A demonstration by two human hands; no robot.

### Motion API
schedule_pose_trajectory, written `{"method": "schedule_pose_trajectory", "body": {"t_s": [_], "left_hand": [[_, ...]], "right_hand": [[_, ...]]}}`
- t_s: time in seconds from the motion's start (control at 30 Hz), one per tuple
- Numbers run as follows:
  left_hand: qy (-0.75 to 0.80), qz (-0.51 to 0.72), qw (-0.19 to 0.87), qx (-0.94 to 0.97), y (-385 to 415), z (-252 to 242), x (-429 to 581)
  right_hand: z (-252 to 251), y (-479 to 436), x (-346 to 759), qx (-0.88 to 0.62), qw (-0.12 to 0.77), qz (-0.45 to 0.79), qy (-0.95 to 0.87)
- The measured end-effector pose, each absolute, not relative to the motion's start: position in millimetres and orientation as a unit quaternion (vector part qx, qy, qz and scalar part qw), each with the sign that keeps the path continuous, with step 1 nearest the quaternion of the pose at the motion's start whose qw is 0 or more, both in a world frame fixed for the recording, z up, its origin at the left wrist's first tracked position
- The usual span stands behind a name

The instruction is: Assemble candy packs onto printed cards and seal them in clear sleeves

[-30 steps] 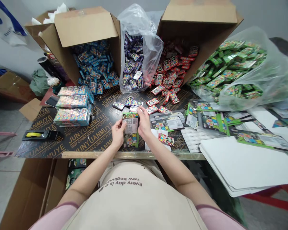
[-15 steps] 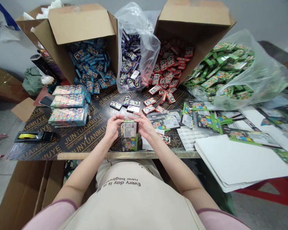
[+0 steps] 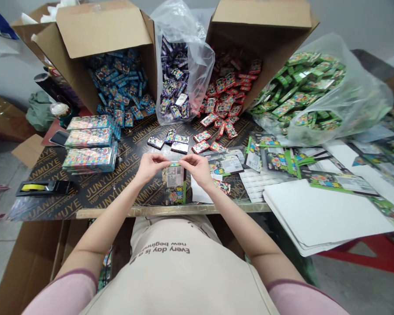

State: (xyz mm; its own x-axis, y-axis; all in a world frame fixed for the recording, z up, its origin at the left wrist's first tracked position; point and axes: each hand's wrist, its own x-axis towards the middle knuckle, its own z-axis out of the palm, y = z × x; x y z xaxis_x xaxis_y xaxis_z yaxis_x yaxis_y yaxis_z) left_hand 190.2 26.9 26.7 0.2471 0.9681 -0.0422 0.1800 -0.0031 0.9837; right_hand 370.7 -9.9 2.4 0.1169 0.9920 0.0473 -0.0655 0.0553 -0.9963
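Observation:
A black and green printed packet (image 3: 175,183) with a pale label panel is in front of me, close to the table's front edge. At its top edge my left hand (image 3: 151,167) pinches the left corner between thumb and fingers. My right hand (image 3: 197,168) pinches the right corner the same way, the fingertips of both hands close together. A thin clear strip seems to run along that edge. Just beyond my hands lie several small purple boxes (image 3: 180,144) and red boxes (image 3: 202,135).
Cartons of blue boxes (image 3: 118,83) and red boxes (image 3: 228,87) stand at the back, with clear bags of purple boxes (image 3: 172,78) and green boxes (image 3: 308,83). Wrapped stacks (image 3: 88,159) and a tape dispenser (image 3: 44,188) are left; white sheets (image 3: 315,214) and flat printed packets (image 3: 341,181) right.
My fingers have drawn in along the packet's top edge and now pinch it more tightly. The packet looks flatter. The whole view has shifted slightly.

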Motion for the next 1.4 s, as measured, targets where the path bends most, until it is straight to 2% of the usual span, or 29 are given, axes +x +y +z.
{"method": "schedule_pose_trajectory", "body": {"t_s": [0.2,0.33,0.5,0.6,0.7,0.77,0.83,0.93,1.1,1.23,1.4], "left_hand": [[0.431,0.366,0.375,0.735,14,37,187],[0.386,0.346,0.290,0.804,7,38,185],[0.338,0.317,0.265,0.846,5,36,192],[0.331,0.317,0.261,0.850,3,35,195],[0.327,0.321,0.258,0.850,1,34,195],[0.331,0.326,0.255,0.848,0,33,195],[0.333,0.333,0.252,0.845,0,32,196],[0.334,0.344,0.254,0.840,-1,30,196],[0.340,0.354,0.256,0.833,-2,28,196],[0.342,0.364,0.264,0.825,-3,26,196],[0.358,0.381,0.265,0.810,-7,26,198]], "right_hand": [[5,-10,377,-0.484,0.532,0.468,-0.513],[6,-23,378,-0.460,0.531,0.394,-0.593],[-2,-37,400,-0.440,0.486,0.321,-0.683],[-22,-38,441,-0.555,0.470,0.244,-0.642],[-50,-38,482,-0.686,0.369,0.175,-0.602],[-68,-40,497,-0.718,0.285,0.173,-0.611],[-82,-42,500,-0.723,0.245,0.181,-0.620],[-92,-43,494,-0.723,0.243,0.180,-0.621],[-93,-45,486,-0.687,0.309,0.211,-0.623],[-91,-49,488,-0.680,0.320,0.245,-0.612],[-72,-46,493,-0.678,0.345,0.308,-0.571]]}}
